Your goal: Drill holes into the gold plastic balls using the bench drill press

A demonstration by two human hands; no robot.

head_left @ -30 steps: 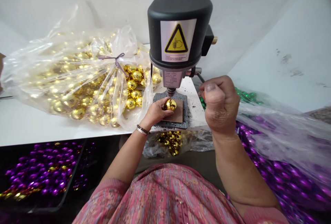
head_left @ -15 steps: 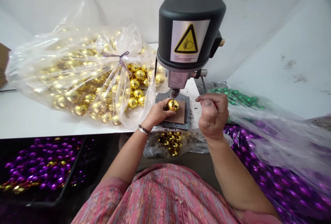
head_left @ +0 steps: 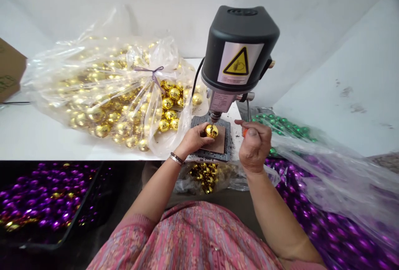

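Observation:
A shiny gold ball [head_left: 211,131] sits between the thumb and fingers of my left hand [head_left: 198,139], directly under the chuck [head_left: 215,117] of a black bench drill press [head_left: 241,41]. The drill bit meets the top of the ball, though how deep it goes cannot be seen. Beneath the ball is a brown board [head_left: 220,142] on the drill's grey base [head_left: 228,137]. My right hand [head_left: 254,147] is closed around the orange-red knob [head_left: 245,132] of the drill's lever, to the right of the base.
A clear plastic bag [head_left: 124,95] of gold balls lies on the white table [head_left: 37,137]. Below the table edge are a bag of gold balls [head_left: 205,176] and a dark bin of purple balls [head_left: 43,195]. Purple balls [head_left: 311,203] and green balls [head_left: 280,122] lie at right in plastic.
The view has shifted, so the drill press appears lower and further right. The orange-red knob now shows in my right hand. My left hand still holds the gold ball under the drill.

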